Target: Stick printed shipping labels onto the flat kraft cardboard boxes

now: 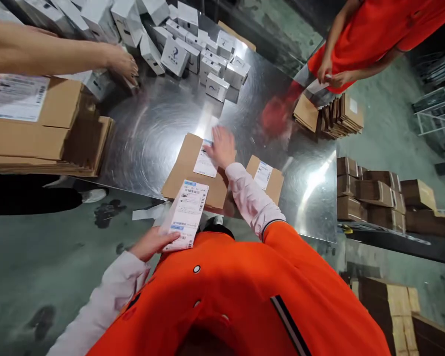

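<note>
A: Where is the large carton (181, 160)?

B: Flat on the metal table (148, 128), by the near edge, with 1 white label (205, 165) on its upper face.

A: And the right hand (224, 146)?

B: Over the far right part of the large carton, at the label's side. It looks spread, thumb apart from the fingers, but it's blurred, so I can't tell how firmly it touches.

A: The left hand (155, 242)?

B: On the near side of the large carton, past the table edge. It pinches a sheaf of printed labels (189, 205) between thumb and fingers. The sheaf's upper end overlaps the large carton in this view; I can't tell whether they touch.

A: What's right of the large carton?

B: A smaller carton (276, 190), near it, also bearing 1 label. Farther right and beyond, there are folded cartons (306, 113) in a row, and a co-worker's 2 hands (344, 79) hold something white beside them.

A: Beyond the large carton?

B: A crowd of white boxes (175, 57), some tilted. Beyond and left of the large carton, a different co-worker's hand (120, 62) reaches in by those boxes; I can't tell what it grips. Well to the left lies a cardboard stack (29, 141), labelled on top.
</note>
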A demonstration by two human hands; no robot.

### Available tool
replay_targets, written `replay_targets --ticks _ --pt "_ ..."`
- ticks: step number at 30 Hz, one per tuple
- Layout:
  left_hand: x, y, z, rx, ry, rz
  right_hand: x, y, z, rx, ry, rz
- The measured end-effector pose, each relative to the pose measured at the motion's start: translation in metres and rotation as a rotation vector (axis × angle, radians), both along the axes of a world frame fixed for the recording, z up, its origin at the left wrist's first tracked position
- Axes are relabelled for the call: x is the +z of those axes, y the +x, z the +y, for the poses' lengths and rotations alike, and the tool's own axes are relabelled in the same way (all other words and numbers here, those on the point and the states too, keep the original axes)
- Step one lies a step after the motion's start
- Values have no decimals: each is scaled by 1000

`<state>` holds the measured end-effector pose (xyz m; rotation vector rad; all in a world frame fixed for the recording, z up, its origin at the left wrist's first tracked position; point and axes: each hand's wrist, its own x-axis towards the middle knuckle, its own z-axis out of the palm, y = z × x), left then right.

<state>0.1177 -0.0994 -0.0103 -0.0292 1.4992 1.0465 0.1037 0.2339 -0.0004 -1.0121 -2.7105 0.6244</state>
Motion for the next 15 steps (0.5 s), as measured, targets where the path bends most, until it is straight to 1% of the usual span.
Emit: replay_targets --ticks 2,3,4,6,7,8,10,11,12,13,14,15 --pt "4 -6 -16 -13 -16 -32 -5 -2 -9 231 34 -68" --pt "7 -11 -20 -7 -10 -40 -7 -2 -15 295 31 -98" --pt "11 -18 -20 11 6 -25 -9 -1 -21 316 32 -111" --pt "19 -33 -11 75 51 88 -11 7 -36 323 41 -79" --pt "23 -40 -3 118 85 172 -11 14 -44 359 34 -54" --pt "26 -46 8 161 126 257 -10 25 -52 423 15 -28" --pt "31 -55 34 248 190 404 -8 51 -70 607 -45 15" --pt "31 -59 48 276 186 480 -7 67 -79 715 -78 32" --pt "31 -61 62 278 153 565 -6 84 -87 826 -116 47" --pt "30 -64 75 255 103 656 -6 100 -93 905 -159 66" --pt "29 -66 86 210 47 744 -6 116 -98 896 -200 91" --pt "28 -67 96 154 5 818 -7 130 -102 798 -233 115"
